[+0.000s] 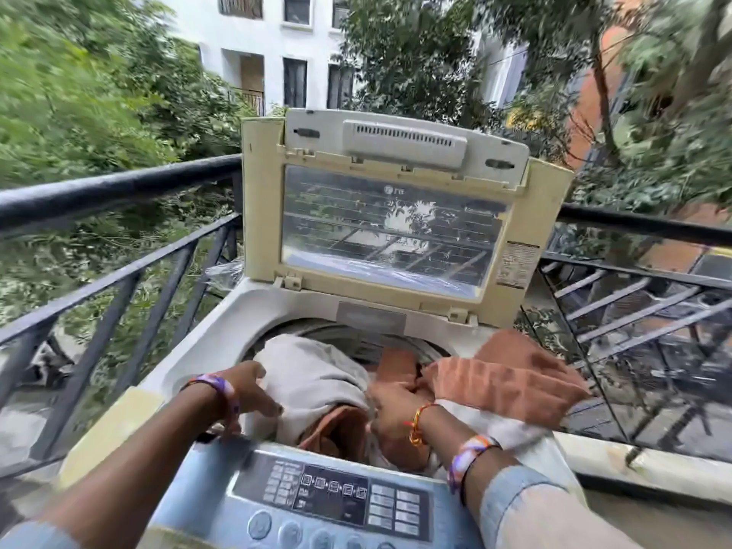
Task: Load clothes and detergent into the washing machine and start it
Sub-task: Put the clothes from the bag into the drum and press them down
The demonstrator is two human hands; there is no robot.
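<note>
Clothes are being pressed into the drum of the top-loading washing machine (222, 330), whose lid (396, 215) stands raised in the upper middle of the frame. A grey garment (313, 378) lies heaped at the centre of the opening, and an orange cloth (503, 382) is draped partly over the machine's right rim, partly into the drum. The left hand (249, 394) is laid against the left edge of the grey garment; its fingers appear spread and pushing rather than clenched, though motion blur hides whether any fabric is pinched. The right hand (396, 406) is sunk among the folds at lower centre, and its fingers seem closed on the orange cloth, but the grip is partly hidden.

For this step to be done well, the overhanging orange cloth should be gathered fully inside, so that nothing is caught when the lid is lowered. The load is best spread evenly and loosely rather than packed tight. Detergent is not seen anywhere, and the control panel (332, 497) at the bottom of the frame is untouched, so loading is judged unfinished.
</note>
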